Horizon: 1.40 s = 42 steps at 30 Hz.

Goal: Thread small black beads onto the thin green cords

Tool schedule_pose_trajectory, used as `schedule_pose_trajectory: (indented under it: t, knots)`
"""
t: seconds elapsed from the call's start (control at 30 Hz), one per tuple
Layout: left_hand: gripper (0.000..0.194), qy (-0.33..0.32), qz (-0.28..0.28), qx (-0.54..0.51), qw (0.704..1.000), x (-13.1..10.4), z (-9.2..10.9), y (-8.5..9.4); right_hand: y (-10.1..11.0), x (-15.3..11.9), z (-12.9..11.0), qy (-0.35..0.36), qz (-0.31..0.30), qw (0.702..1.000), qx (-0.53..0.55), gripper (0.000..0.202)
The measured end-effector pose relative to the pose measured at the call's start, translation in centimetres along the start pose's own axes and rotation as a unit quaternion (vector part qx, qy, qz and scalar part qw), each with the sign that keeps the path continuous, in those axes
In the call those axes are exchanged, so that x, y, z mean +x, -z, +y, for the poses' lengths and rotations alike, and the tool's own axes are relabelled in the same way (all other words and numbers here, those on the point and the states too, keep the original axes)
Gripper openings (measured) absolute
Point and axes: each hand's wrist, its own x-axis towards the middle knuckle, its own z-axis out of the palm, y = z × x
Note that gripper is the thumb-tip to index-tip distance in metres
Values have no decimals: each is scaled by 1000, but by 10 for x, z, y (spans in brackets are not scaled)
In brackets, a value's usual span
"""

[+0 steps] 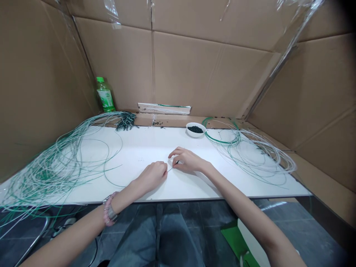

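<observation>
Over the middle of the white table, my left hand is closed in a fist, palm side hidden, around a thin pale strand. A short stretch of that strand runs between my hands. My right hand pinches its other end between thumb and forefinger, the remaining fingers curled above. A small dark piece shows at the right fingertips; its exact shape is too small to tell. Farther back stands a white bowl with many tiny black pieces.
A large tangle of green and white strands covers the left side, its dark-tipped ends bunched at the back. Coiled strands lie at right. A green-capped bottle stands back left. Cardboard walls enclose the table.
</observation>
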Motion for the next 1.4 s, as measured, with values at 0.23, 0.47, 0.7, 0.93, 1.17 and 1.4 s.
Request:
schedule_pose_trajectory:
  t: [0.23,0.47,0.7,0.93,1.17,1.4]
  knots:
    - [23,1,2,5,1000,0,-1,-1,10,-8,9,-71,4,997,3,19]
    - [23,2,4,0,1000,-1,-1,0,27,-27,48,-376,37,925,-47,27]
    - [23,1,10,-1,1000,-1,-1,-1,8,4,45,-486,-27,873,-27,28]
    - [21,-11,20,-53,998,-4,1,2,1,14,45,-461,-6,886,41,24]
    - [23,-18,59,-214,975,29,-7,15,-7,10,47,-383,41,901,198,27]
    - [26,22,5,-422,906,90,-18,0,4,3,43,-331,122,878,325,27]
